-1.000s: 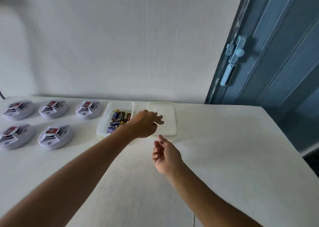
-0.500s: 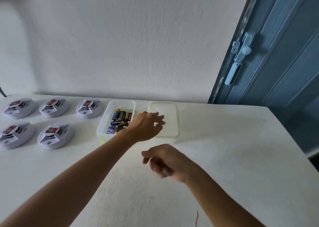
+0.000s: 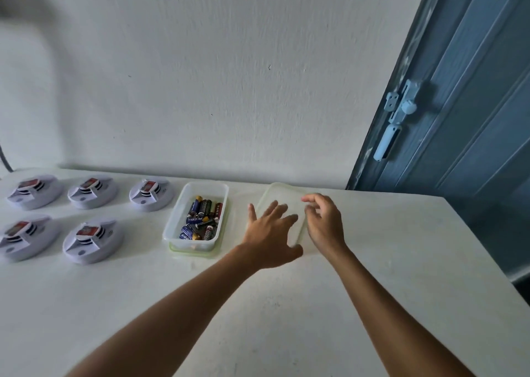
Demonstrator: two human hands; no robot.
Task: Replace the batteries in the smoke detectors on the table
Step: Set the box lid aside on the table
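- Our left hand [image 3: 269, 233] lies spread over the near-left part of the flat clear lid [image 3: 282, 204], fingers straight, its grip open; a second ago it hung half-curled above the lid's left edge.
- Our right hand [image 3: 324, 221] has come up from the bare surface [image 3: 372, 290] to the lid's right edge, fingers loosely bent, the grip holding nothing; whether they touch the lid we cannot tell.
- The lid sits just right of the clear tub [image 3: 198, 218], as before.
- The batteries [image 3: 202, 218] lie loose inside the tub.
- Five smoke detectors [image 3: 93, 240] rest left of the tub, three behind, two in front, unmoved.
- A blue door [image 3: 459, 104] stands far right of the tub.
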